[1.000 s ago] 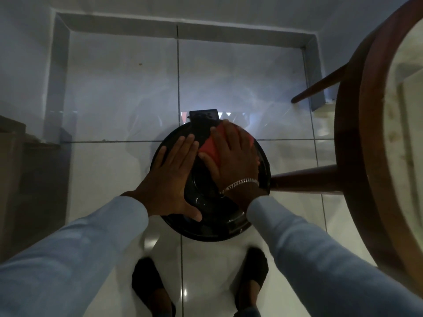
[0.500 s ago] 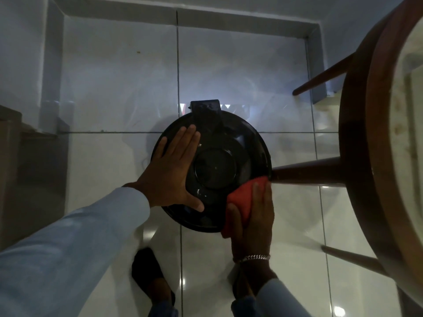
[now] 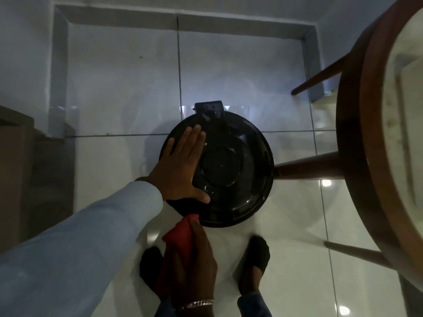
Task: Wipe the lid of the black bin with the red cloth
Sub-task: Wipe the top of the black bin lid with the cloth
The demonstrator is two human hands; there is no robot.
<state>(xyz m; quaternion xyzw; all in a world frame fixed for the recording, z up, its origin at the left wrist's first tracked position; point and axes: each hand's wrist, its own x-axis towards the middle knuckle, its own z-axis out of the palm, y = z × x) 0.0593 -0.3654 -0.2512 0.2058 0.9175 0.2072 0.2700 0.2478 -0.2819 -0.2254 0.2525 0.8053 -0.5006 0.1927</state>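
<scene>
The black bin stands on the white floor tiles, seen from above, its round glossy lid [image 3: 231, 170] closed with a hinge block at the far side. My left hand [image 3: 180, 170] lies flat on the lid's left part, fingers spread. The red cloth [image 3: 179, 236] is bunched in my right hand [image 3: 194, 264], which is just off the lid's near edge; the cloth's tip touches the rim at the near left.
A round wooden table [image 3: 357, 143] with splayed legs stands at the right; one leg [image 3: 306, 168] touches the bin's right side. A dark brown piece of furniture [image 3: 25, 161] is at the left. My feet in dark socks are below the bin.
My right hand swept the red cloth from the lid's far side round the right rim to the near-left edge. My left hand stayed flat on the lid.
</scene>
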